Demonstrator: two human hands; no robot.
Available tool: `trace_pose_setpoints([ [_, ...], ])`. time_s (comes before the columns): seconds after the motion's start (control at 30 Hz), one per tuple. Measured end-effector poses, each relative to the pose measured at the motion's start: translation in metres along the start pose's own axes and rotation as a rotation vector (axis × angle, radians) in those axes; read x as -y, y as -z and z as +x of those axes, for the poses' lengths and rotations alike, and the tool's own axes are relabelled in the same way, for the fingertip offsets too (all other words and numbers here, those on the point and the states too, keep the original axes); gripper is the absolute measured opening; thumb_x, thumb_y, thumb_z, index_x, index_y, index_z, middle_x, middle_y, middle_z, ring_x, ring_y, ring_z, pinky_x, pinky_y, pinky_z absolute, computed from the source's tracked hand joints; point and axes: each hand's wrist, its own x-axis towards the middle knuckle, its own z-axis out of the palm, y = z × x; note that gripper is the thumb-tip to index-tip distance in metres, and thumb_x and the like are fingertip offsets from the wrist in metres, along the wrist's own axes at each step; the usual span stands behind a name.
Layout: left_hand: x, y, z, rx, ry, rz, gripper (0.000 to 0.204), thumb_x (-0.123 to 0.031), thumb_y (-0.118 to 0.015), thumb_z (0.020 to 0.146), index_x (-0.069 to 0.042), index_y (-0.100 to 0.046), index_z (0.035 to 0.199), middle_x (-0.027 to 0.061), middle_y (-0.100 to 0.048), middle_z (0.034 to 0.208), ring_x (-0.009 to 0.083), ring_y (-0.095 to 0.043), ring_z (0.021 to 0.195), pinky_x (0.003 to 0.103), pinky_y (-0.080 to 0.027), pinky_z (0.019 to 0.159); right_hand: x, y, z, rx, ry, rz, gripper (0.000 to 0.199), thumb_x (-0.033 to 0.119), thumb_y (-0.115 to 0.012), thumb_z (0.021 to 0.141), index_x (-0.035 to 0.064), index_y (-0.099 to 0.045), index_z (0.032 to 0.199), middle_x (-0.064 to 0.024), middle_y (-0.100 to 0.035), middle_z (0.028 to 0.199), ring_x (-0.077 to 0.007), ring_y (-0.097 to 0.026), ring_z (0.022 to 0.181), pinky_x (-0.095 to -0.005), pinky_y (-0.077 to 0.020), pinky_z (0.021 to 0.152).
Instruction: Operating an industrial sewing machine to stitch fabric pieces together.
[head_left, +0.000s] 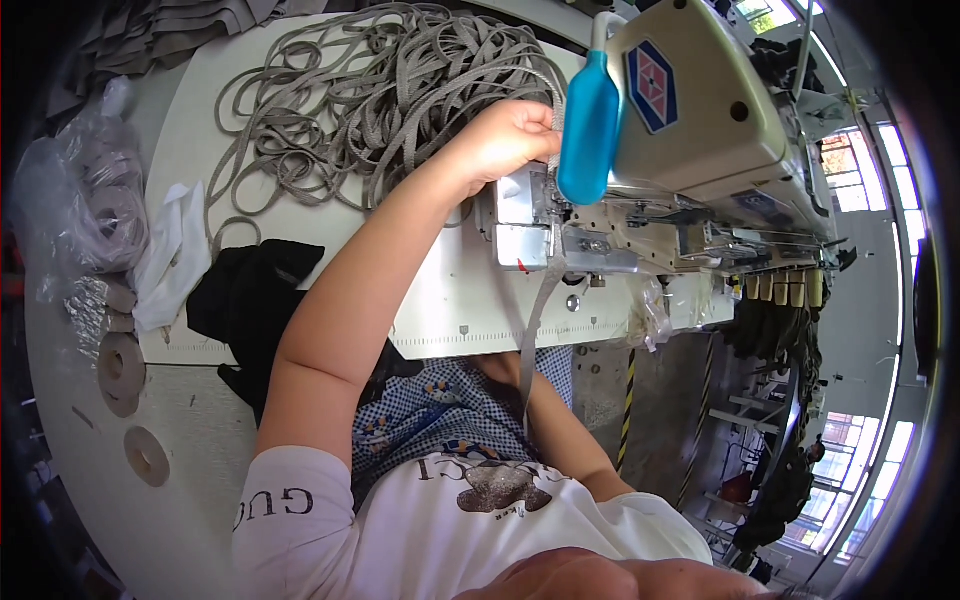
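My left hand [515, 140] is closed, its fingertips pinching a grey strap where it runs into the sewing machine [700, 110]. The strap comes from a big tangled heap of grey strap [410, 100] on the white table. Past the needle area, beside the metal plate [525, 247], the finished length of strap [540, 310] comes toward me and hangs over the table's front edge. My right hand [497, 368] is low at that edge, near the hanging strap, mostly hidden by the tabletop; its fingers do not show.
A blue oval piece [588, 135] hangs at the machine's head. Black cloth [255, 295] and white cloth [172, 258] lie to the left, with tape rolls [122, 375] and a clear plastic bag [85, 200]. Dark garments [785, 350] hang at the right, beyond the yellow-black floor line [627, 410].
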Motion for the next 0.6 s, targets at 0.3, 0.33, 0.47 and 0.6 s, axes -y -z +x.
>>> trace_pose_setpoints([
  [0.3,-0.010,0.002,-0.011,-0.017,0.026,0.005,0.011,-0.013,-0.058,0.084,-0.003,-0.058,0.081,0.0043,-0.065,0.076,0.0081,-0.058,0.069,0.020,-0.044,0.066,0.151,0.085,-0.066,0.061,-0.329,-0.377,0.023,0.015,-0.051,0.088,-0.0012,-0.059,0.102,-0.0144,-0.064,0.089,-0.0198,-0.061,0.090,-0.0315,-0.0465,0.081],
  [0.33,-0.011,0.003,-0.012,-0.022,0.012,0.001,0.011,-0.013,-0.057,0.084,-0.003,-0.059,0.082,0.0048,-0.065,0.077,0.0084,-0.059,0.070,0.020,-0.044,0.067,0.162,0.093,-0.066,-0.125,-0.265,-0.255,0.023,0.015,-0.050,0.088,-0.0013,-0.058,0.102,-0.0133,-0.065,0.089,-0.0198,-0.062,0.088,-0.0307,-0.0468,0.079],
  [0.47,-0.011,-0.002,-0.011,-0.004,0.005,-0.025,0.011,-0.013,-0.057,0.085,-0.002,-0.059,0.086,0.0062,-0.066,0.080,0.0092,-0.060,0.072,0.021,-0.045,0.069,0.163,0.102,-0.035,-0.749,0.083,0.008,0.027,0.021,-0.048,0.091,-0.0033,-0.059,0.099,-0.0112,-0.066,0.086,-0.0192,-0.062,0.076,-0.0286,-0.0476,0.067],
  [0.6,-0.008,-0.002,-0.010,-0.006,0.008,-0.033,0.012,-0.013,-0.057,0.085,-0.001,-0.059,0.087,0.0067,-0.065,0.081,0.0098,-0.060,0.073,0.021,-0.046,0.071,0.184,0.094,0.002,-0.702,0.119,0.579,0.032,0.024,-0.046,0.093,-0.0055,-0.058,0.096,-0.0127,-0.065,0.079,-0.0175,-0.061,0.064,-0.0259,-0.0467,0.058],
])
